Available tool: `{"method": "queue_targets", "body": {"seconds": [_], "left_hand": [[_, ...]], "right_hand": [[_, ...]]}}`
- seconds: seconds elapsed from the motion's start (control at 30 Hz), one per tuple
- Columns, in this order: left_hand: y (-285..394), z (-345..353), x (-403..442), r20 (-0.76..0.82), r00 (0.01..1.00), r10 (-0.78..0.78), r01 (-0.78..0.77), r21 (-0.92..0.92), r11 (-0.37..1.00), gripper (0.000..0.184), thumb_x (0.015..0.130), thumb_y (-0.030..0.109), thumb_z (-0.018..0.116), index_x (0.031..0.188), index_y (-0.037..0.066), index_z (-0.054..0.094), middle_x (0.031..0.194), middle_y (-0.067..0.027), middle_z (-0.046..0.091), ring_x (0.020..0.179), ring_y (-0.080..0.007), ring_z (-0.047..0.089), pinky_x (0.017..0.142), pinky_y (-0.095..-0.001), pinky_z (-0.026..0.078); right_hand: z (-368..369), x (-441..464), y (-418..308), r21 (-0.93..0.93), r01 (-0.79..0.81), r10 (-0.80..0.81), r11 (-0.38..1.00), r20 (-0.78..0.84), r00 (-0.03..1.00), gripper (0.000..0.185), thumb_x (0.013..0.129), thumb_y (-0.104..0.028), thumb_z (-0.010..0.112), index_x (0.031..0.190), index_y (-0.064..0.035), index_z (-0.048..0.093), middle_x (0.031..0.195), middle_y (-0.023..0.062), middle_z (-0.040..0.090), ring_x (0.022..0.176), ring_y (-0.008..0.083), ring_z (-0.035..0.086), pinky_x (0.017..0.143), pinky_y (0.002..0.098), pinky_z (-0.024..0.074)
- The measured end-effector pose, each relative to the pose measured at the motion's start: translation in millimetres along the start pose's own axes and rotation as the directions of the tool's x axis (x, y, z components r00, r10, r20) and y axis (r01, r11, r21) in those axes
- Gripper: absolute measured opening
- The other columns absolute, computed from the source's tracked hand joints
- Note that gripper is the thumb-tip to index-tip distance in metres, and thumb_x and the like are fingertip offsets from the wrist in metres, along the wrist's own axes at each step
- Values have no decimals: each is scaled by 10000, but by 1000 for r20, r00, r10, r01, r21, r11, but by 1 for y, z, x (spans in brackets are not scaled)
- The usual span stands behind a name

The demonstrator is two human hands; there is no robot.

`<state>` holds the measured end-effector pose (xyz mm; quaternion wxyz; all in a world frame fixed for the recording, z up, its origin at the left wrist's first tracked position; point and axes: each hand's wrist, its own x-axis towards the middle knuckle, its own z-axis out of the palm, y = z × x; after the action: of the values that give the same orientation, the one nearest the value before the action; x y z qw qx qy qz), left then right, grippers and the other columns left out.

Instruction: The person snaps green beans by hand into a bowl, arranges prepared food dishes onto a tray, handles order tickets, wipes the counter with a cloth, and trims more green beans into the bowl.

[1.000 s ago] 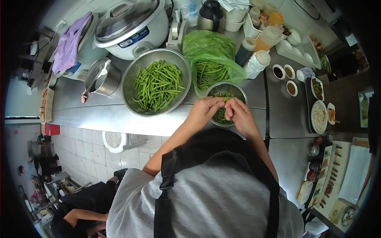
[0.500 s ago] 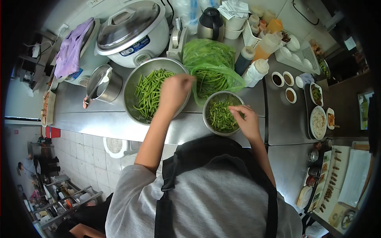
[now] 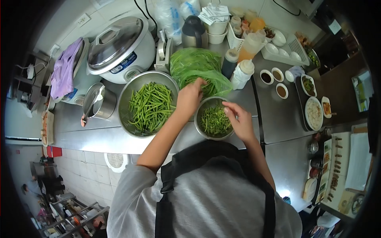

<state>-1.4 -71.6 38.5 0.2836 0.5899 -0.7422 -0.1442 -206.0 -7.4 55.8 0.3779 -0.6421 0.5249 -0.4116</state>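
My left hand (image 3: 190, 97) is at the opening of the green plastic bag (image 3: 196, 61), its fingers bent over the long green beans (image 3: 208, 88); whether it grips one is too small to tell. My right hand (image 3: 239, 119) hovers over the right edge of the small metal bowl (image 3: 197, 126), thumb and forefinger apart, with nothing visible between them. Short green bean pieces (image 3: 215, 120) lie in that bowl. To the left, a perforated metal colander (image 3: 124, 115) holds a pile of trimmed green beans (image 3: 150, 106).
Behind stand a rice cooker (image 3: 119, 51), a tape dispenser (image 3: 163, 55), a thermos (image 3: 194, 33) and sauce bottles (image 3: 243, 73). A metal pot (image 3: 106, 104) is left of the colander. Small sauce dishes (image 3: 281, 91) and a rice dish (image 3: 314, 114) are on the right.
Both hands were together over the small bowl, then my left hand moved to the colander; now it is at the bag. My right hand remains by the bowl. The camera view has shifted.
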Motion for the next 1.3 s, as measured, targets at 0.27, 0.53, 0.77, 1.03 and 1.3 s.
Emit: {"method": "queue_targets", "body": {"seconds": [0.27,0.53,0.77,1.03,1.3], "left_hand": [[53,-26,-44,-65,961,269,-276,-141,951,641,669,7,712,1255,229,579,792,-57,670,715,-255,646,644,-370,522],[49,-11,-69,107,991,-76,125,-585,801,625,717,-83,689,1298,86,531,808,-68,663,751,-136,655,684,-273,532],[35,2,-74,46,957,-286,184,-858,479,547,758,-117,657,1271,-13,497,842,-42,636,734,-92,644,682,-214,531],[42,3,-74,-78,925,-373,119,-871,477,461,783,-72,655,1217,32,538,957,-77,608,910,-164,631,790,-292,522],[47,-16,-88,-86,950,300,-296,55,954,343,783,78,655,1124,120,661,1075,-87,651,1167,-276,540,1075,-513,288]], "right_hand": [[0,11,-7,-19,-125,122,992,411,903,223,927,-200,572,874,5,640,706,43,619,647,84,572,593,249,457],[1,-3,2,344,-193,81,919,316,945,208,945,-170,549,892,8,643,742,13,607,655,66,541,611,235,455],[4,-7,26,-14,94,-91,995,157,983,237,943,-193,554,989,7,672,831,59,646,687,99,570,675,251,475],[14,-18,10,79,-181,120,980,490,864,264,912,-233,599,949,18,675,824,76,698,686,107,600,650,259,476],[15,-15,12,208,-268,154,941,444,883,239,918,-229,600,906,-4,681,768,9,658,644,58,536,602,221,433]]}}
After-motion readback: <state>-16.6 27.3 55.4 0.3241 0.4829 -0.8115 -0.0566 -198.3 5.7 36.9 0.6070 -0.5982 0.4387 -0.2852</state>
